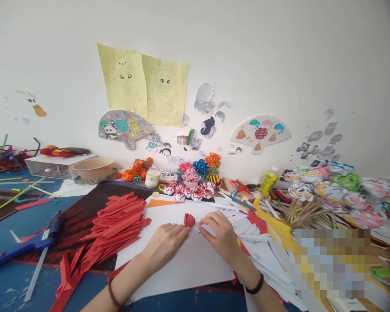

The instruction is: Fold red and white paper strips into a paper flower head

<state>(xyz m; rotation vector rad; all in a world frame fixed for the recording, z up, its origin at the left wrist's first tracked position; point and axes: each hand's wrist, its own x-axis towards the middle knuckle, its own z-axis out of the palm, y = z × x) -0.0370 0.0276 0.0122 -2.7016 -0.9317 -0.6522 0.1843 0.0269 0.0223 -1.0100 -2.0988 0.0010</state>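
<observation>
A small red paper flower (189, 219) stands above a white paper sheet (185, 264), its layers folded into a bud. My left hand (170, 242) is closed, with the fingertips gripping the flower's lower left side. Just to the right of the bud, my right hand (220, 236) has its thumb and fingers drawn together in a pinch; anything between them is too small to make out. Folded red paper strips (117, 227) lie heaped left of the sheet, and white paper strips (263, 247) are spread to the right.
A blue glue gun (45, 236) with a glue stick lies at the left. Behind the sheet sit red-and-white paper flowers (188, 193), a jar (152, 178) and a yellow bottle (269, 182). Paper flowers on sticks (331, 190) fill the right side. The wall (214, 39) bounds the back.
</observation>
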